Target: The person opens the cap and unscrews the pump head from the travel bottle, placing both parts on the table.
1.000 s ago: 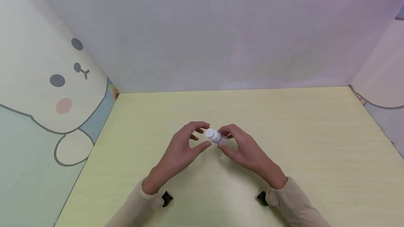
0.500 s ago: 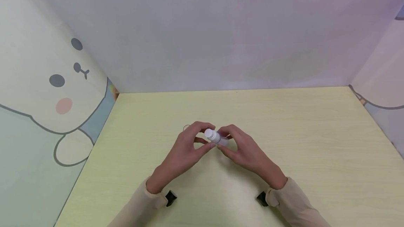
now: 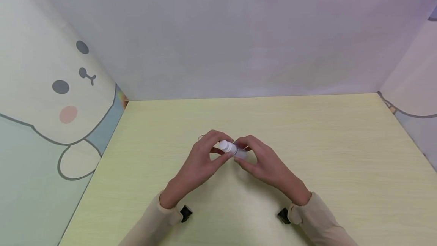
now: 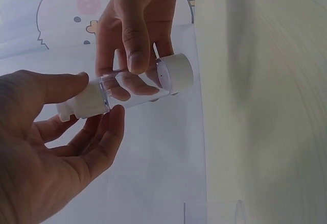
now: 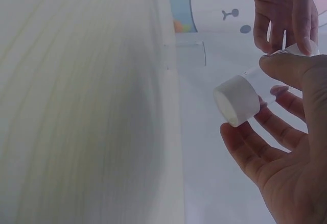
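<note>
Bottle, one: clear cylindrical body with white top and white base, tilted, held above the worktop between the two hands. Left hand, one: thumb and fingers clamped on the bottle's white top. Right hand, one: thumb and fingers clamped around the clear body. Clear, colourless cylindrical piece, one: on the worktop beyond the left hand. Beige sleeves, two. Black cuff devices, two. Pale wood-grain worktop, one.

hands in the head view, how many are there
2: left hand gripping the bottle by its white top, right hand holding its clear body; no others show.
</note>
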`<state>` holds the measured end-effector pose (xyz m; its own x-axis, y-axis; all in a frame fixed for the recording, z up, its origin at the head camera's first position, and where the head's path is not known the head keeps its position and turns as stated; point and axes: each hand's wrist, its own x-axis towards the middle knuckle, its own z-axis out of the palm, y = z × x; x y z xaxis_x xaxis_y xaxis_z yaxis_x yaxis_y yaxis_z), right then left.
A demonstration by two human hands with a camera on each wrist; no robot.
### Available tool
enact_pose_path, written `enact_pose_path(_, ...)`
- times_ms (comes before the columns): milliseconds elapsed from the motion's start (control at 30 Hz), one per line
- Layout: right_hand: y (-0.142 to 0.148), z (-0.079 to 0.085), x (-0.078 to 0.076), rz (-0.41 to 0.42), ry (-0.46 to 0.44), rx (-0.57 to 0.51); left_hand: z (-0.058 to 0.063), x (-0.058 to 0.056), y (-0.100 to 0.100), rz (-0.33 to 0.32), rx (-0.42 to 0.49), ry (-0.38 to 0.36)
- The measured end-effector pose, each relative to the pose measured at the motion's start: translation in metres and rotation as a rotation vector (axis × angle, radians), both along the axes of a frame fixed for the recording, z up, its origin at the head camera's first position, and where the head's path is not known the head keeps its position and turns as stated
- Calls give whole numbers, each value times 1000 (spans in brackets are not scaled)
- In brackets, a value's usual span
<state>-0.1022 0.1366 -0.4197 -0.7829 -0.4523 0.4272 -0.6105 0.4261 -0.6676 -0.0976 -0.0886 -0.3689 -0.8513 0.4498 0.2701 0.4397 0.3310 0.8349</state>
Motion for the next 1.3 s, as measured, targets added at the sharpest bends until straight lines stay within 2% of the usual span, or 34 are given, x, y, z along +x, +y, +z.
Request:
enact_pose_path(267,-1,2,1,11,4,23,1,0,-5,28,-7,40)
enact_pose_path(500,0,2,2,5,58,13,-4,-1,-7,26,100,68)
enact_pose_path(700,1,1,0,-2,138,-24,-11,0,-5,55,164,170)
enact_pose_path(967,-4,3,3,-40,205,-35,-16,-2,1,97,209,363)
enact_pose_path(1067,-8,2,5,-58,228,-30,-17,-3,2,121,213,403)
enact_pose_path(1167,-9,2,5,-65,232,-19,-16,-1,3,137,201,393)
enact_pose_path(1300,-9,2,6,-77,223,-17,-16,1,4,159,166,309)
